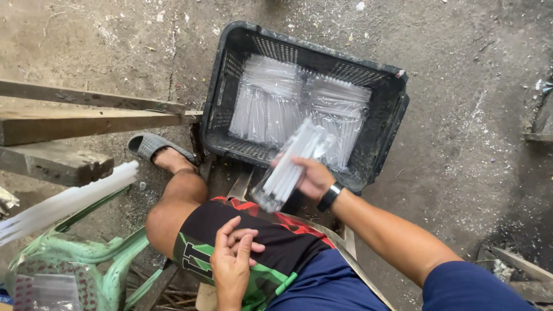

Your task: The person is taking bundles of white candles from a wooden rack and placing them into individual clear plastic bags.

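My right hand [311,175], with a black watch on the wrist, grips a clear plastic bag of white sticks [291,164] over the near rim of a black plastic crate [397,115]. Two more clear bags of white sticks [299,103] lie inside the crate. My left hand [233,262] rests on my thigh over patterned shorts, fingers loosely apart, holding nothing.
A loose bundle of long white sticks [63,201] lies on a green plastic chair [98,259] at the left. Wooden planks [69,121] run above it. My sandalled foot [158,150] rests beside the crate on a dusty concrete floor. Scrap wood [518,268] lies at the right.
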